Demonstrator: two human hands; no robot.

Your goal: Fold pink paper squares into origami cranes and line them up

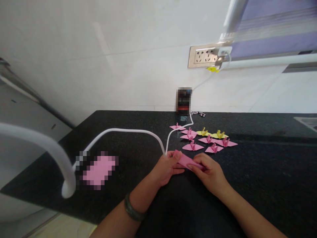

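Between my two hands is a folded piece of pink paper (186, 159), held above the dark countertop. My left hand (166, 169) pinches its left end with the thumb on top and the fingers beneath. At the right end, my right hand (206, 168) grips the paper between thumb and fingers. Just beyond my hands stand several folded pink paper cranes (193, 146) and two yellow paper cranes (219, 135), grouped on the counter. A white cable (133, 131) runs behind my left hand, which hides part of it.
A blurred pink patch (100, 170) lies on the dark countertop (138, 148) at the left, near a thick white curved tube (49, 142). A pixelated phone-like device (184, 100) leans against the wall, beside a beaded strand (199, 114). Above is a wall socket (203, 57) with a plug.
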